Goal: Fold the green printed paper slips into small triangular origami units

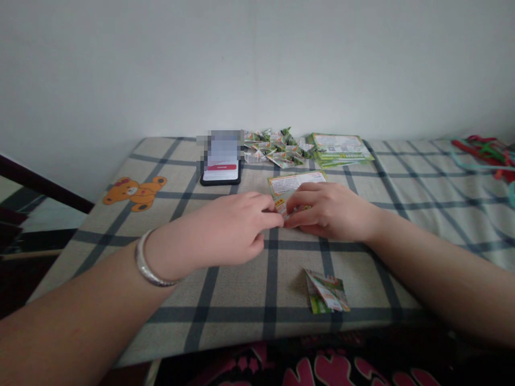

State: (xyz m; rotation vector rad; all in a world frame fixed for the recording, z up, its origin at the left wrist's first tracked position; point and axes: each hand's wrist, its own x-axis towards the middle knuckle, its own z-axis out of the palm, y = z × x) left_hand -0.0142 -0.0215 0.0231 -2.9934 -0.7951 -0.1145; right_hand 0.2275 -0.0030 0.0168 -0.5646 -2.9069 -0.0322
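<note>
Folded papers (277, 147) lie upper centre, another folded piece (330, 292) lower right; a flat stack (340, 147) remains upper right. Mid-frame, the right hand (333, 212) pinches a mostly flat leaflet (293, 182); whether the left hand (237, 225) grips, I cannot tell.

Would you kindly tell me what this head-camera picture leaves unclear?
In the head view:
Sheet: near side partly hidden by the left hand and right hand.
Grip: the hands themselves hide whether they pinch it.
Stacked sheets: print too small to read.
Phone: upper screen blurred by pixelation.
Red-and-green bundle: cut off by right edge.
</note>
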